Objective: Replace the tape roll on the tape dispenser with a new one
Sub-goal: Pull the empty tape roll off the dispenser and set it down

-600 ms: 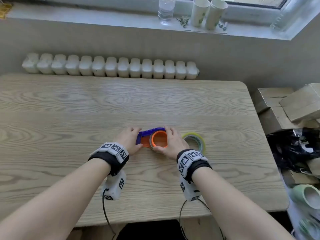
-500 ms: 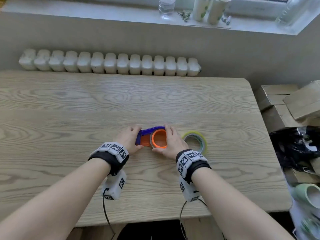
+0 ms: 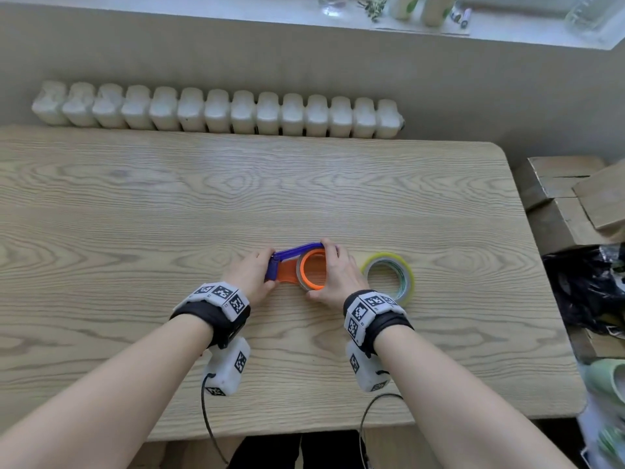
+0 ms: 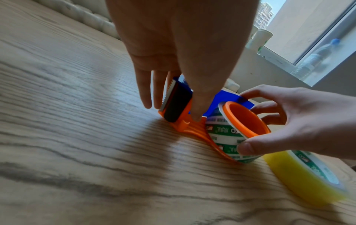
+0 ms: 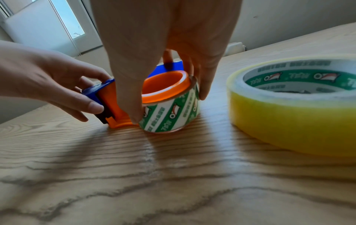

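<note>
An orange and blue tape dispenser (image 3: pixel 287 265) (image 4: pixel 177 106) (image 5: pixel 108 100) lies on the wooden table (image 3: pixel 135 204). Round its orange hub sits a bare roll core (image 4: pixel 223 135) (image 5: pixel 171 112) printed green and white. My left hand (image 3: pixel 250 275) (image 4: pixel 169 85) pinches the dispenser's cutter end between thumb and fingers. Thumb and fingers of my right hand (image 3: pixel 334 272) (image 5: pixel 163 85) curl round the core on the hub. A full yellow tape roll (image 3: pixel 389 275) (image 4: pixel 306 175) (image 5: pixel 294 103) lies flat just right of my right hand.
A white radiator (image 3: pixel 216 113) runs behind the table's far edge. Cups and bottles stand on the windowsill (image 3: pixel 422 15). Cardboard boxes (image 3: pixel 575 198) and a dark bag (image 3: pixel 588 292) crowd the floor right of the table.
Both hands stay on the dispenser in the same grip. Only the head view has shifted a little.
</note>
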A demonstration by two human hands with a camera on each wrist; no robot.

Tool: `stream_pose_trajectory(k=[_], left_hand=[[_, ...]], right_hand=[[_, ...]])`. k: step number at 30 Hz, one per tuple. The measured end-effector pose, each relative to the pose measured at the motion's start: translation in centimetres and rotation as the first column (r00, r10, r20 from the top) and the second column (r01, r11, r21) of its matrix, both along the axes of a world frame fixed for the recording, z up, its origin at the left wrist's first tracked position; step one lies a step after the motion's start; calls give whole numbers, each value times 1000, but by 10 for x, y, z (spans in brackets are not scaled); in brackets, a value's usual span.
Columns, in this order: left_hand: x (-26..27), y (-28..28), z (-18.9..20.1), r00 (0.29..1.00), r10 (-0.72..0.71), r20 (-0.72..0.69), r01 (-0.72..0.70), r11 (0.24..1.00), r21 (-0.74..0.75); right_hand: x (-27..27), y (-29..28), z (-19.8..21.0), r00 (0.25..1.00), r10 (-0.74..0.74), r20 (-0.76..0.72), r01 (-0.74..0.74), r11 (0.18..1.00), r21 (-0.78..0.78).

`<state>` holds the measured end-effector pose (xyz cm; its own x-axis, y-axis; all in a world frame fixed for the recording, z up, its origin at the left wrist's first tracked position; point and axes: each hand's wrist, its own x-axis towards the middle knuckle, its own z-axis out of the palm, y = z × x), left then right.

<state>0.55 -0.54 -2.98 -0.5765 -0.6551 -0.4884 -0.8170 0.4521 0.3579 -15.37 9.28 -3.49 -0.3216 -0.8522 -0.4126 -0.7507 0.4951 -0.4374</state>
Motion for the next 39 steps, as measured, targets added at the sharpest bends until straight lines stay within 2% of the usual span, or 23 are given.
stream_pose_trajectory(k=[3, 8, 14, 19, 24, 31, 39], left_hand=[[5, 3, 11, 994, 65, -88, -62, 998, 30], [8, 9, 42, 940, 231, -250, -197, 968, 153], [6, 11, 79, 878, 284, -386, -202, 950, 240], [4, 9, 104, 795, 398, -458, -248, 902, 355], [-6, 10, 126, 781, 415, -467, -300, 905, 303], [-3, 0, 136, 787, 280, -549, -209, 960, 189], [0, -2, 144, 805, 320, -500, -307, 945, 111]], right_hand=[[1, 3, 11, 1000, 4, 13, -4, 999, -47], [-4, 8, 42, 1000, 23, -10, -24, 987, -162], [-12, 11, 85, 997, 37, -71, -53, 967, -249], [-14, 11, 112, 994, 28, -104, -62, 938, -342], [-11, 8, 128, 989, 36, -143, -91, 913, -397], [-10, 4, 143, 992, 28, -123, -82, 886, -456], [-9, -4, 150, 999, -15, -51, -13, 857, -515]])
